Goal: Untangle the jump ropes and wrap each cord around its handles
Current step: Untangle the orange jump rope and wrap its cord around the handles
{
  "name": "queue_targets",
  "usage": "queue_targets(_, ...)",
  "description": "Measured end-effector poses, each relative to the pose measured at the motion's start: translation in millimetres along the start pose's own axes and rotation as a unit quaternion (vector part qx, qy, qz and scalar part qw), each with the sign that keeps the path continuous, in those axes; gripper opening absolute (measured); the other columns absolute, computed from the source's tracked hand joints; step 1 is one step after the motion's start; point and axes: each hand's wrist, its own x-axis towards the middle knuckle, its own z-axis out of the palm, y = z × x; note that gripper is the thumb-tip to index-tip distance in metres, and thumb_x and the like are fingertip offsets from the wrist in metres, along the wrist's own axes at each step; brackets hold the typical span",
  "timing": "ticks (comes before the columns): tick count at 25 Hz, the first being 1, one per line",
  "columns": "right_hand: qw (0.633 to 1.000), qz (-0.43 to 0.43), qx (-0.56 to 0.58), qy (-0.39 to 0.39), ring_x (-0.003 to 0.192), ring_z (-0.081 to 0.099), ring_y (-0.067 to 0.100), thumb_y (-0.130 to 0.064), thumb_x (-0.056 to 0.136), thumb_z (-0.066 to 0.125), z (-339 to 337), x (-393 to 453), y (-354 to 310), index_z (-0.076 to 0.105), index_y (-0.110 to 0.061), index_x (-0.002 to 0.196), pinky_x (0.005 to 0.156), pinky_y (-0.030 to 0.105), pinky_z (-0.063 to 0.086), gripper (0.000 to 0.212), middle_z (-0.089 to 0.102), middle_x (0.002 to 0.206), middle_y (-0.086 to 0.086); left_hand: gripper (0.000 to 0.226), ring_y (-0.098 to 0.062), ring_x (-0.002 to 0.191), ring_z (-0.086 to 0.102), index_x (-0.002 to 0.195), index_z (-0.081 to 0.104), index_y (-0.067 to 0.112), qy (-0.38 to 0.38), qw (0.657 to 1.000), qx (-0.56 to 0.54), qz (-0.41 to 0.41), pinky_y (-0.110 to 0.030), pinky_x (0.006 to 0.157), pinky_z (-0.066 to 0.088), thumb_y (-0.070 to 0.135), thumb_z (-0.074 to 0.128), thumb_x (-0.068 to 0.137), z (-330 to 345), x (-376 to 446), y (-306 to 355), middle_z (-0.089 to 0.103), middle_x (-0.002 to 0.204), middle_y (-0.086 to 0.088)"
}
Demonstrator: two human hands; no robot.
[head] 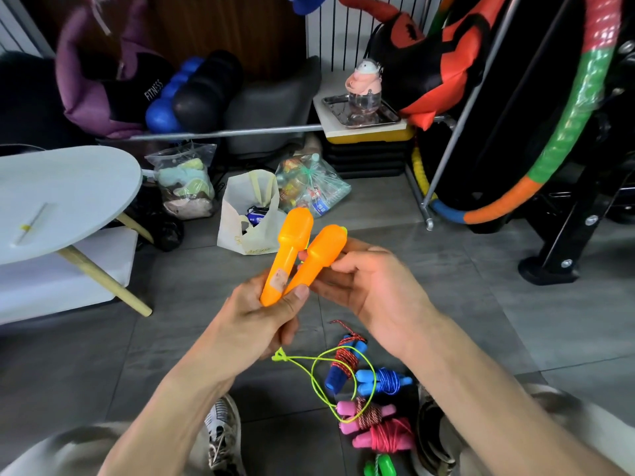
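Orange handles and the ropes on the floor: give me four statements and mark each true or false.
1. Both orange handles are held side by side. True.
2. The left hand holds nothing. False: it grips the handles' lower ends.
3. The yellow-green cord is wound tight round the handles. False: it hangs in loose loops.
4. The blue-handled ropes on the floor are already wrapped. True.

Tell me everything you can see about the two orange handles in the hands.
The two orange handles look like smooth, glossy plastic, each with a thin stem and a wider rounded head. They lie side by side, heads tilted up and away. The left hand grips their lower stems; the right hand holds the right one's head. One stem shows a worn patch. The yellow-green cord hangs loose below.
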Motion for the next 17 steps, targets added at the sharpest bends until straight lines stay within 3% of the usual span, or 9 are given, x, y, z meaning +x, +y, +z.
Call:
queue_targets(2,1.000,0.003,0.004,-0.021,0.100,0.069,0.033,0.010,0.085,0.038,0,-2,-1,0.061,0.006,0.111,0.079,0.036,0.059,0.035,0.068,0.114,0.026,0.033,-0.013,0.036,0.030,0.077,0.054,0.004,-0.012,1.000,-0.006,-0.010,-0.018,0.039,0.024,0.034,0.058,0.090,-2,1,-1,0.049,0.053,-0.012)
queue_targets(6,0.999,-0.016,-0.021,-0.021,0.101,0.069,0.033,0.010,0.081,0.043,-2,-2,3,0.063,0.007,0.111,0.081,0.036,0.058,0.036,0.070,0.112,0.023,0.033,-0.013,0.036,0.030,0.083,0.064,0.006,-0.028,0.999,-0.017,-0.002,-0.019,0.040,0.024,0.039,0.064,0.088,-3,2,-3,0.047,0.053,-0.010)
queue_targets(9,0.976,-0.072,-0.206,0.007,0.107,0.067,0.015,0.003,0.066,0.052,-3,0,7,0.069,-0.011,0.102,0.092,0.034,0.051,0.042,0.075,0.105,0.004,0.029,-0.013,0.036,0.025,0.085,0.067,0.013,-0.043,0.996,-0.077,-0.008,-0.019,0.042,0.017,0.043,0.067,0.083,-5,1,-3,0.044,0.052,-0.008)
queue_targets(11,0.957,-0.003,-0.284,-0.058,0.100,0.067,0.003,0.003,0.071,0.056,0,-2,13,0.068,-0.014,0.099,0.093,0.029,0.047,0.035,0.076,0.097,-0.008,0.025,-0.011,0.035,0.022,0.078,0.069,0.017,-0.067,0.988,-0.139,-0.013,-0.020,0.044,0.011,0.040,0.062,0.082,-6,-1,0,0.040,0.051,-0.007)
queue_targets(12,0.940,0.034,-0.323,-0.108,0.096,0.067,0.007,0.002,0.075,0.058,1,-3,18,0.069,-0.010,0.098,0.093,0.029,0.047,0.028,0.075,0.093,-0.004,0.022,-0.009,0.034,0.022,0.078,0.071,0.017,-0.075,0.983,-0.168,-0.016,-0.019,0.043,0.010,0.036,0.063,0.084,-6,-3,2,0.038,0.050,-0.007)
queue_targets(14,0.902,0.044,-0.407,-0.137,0.078,0.063,0.014,-0.001,0.084,0.061,1,-6,19,0.069,-0.004,0.093,0.081,0.028,0.048,0.012,0.068,0.077,0.004,0.022,-0.008,0.032,0.022,0.093,0.073,0.012,-0.071,0.971,-0.227,-0.025,-0.017,0.042,0.008,0.030,0.062,0.088,-9,-3,4,0.034,0.051,-0.007)
queue_targets(17,0.888,0.007,-0.456,-0.054,0.055,0.051,0.007,-0.017,0.090,0.068,-7,-7,-3,0.070,-0.018,0.083,0.058,0.021,0.043,0.008,0.055,0.062,-0.006,0.026,-0.006,0.033,0.019,0.093,0.071,0.016,-0.049,0.957,-0.285,-0.029,-0.015,0.041,0.006,0.031,0.051,0.089,-16,-5,6,0.030,0.053,-0.003)
